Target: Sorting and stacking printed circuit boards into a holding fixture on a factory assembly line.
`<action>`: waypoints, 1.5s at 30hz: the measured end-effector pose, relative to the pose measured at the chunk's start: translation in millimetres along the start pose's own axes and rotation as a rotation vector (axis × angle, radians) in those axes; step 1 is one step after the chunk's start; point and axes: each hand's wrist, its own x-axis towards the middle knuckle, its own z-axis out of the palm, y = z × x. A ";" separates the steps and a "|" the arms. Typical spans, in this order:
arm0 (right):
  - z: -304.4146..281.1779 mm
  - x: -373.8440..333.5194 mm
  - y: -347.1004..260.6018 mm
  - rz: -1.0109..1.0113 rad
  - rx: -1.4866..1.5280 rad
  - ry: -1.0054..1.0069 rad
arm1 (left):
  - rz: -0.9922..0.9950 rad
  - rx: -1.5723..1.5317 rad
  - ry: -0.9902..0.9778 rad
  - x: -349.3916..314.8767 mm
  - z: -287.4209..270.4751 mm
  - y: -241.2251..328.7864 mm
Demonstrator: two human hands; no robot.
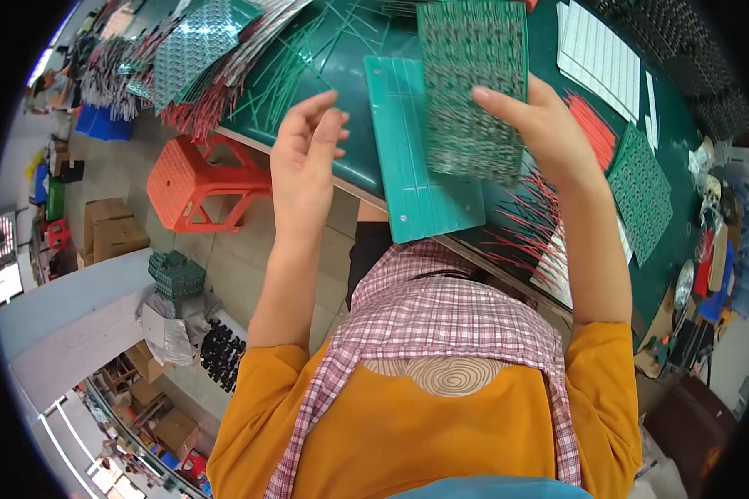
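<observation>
My right hand (549, 125) grips a green circuit board panel (474, 91), thumb on its upper face and the fingers hidden behind its right edge. The panel is rectangular, covered with rows of small repeated patterns. Below and partly covered by it lies a flat turquoise-green plate (399, 166) with straight grooves and screws near its corners, reaching past the table's front edge. To the left of that plate, my left hand (308, 150) is raised with its fingers loosely bent and apart; nothing shows in it.
Thin green wires (295, 62) lie scattered at the table's far left, beside red wires and stacked panels (200, 50). Red wires (591, 129), another green panel (641, 191) and white strips (599, 58) lie on the right. An orange stool (175, 183) stands left of the table.
</observation>
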 end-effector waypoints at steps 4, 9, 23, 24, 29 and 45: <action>-25.8 -3.0 28.1 0.160 -0.031 0.028 | -0.070 0.071 -0.113 -15.6 1.3 -37.0; -15.5 11.6 38.4 0.068 -0.098 0.145 | -0.179 -0.051 -0.232 -32.8 20.3 -42.9; -2.2 36.7 41.6 -0.172 -0.590 0.206 | -0.135 -0.076 -0.268 -34.9 24.6 -49.4; -1.2 35.4 42.8 -0.171 -0.591 0.200 | -0.127 -0.090 -0.258 -36.1 25.4 -49.7; 7.7 27.1 34.0 -0.143 -0.652 0.217 | -0.111 -0.039 -0.262 -41.5 24.6 -51.5; -2.9 3.2 14.5 0.003 0.274 0.063 | 0.098 0.198 0.000 -26.8 16.8 3.4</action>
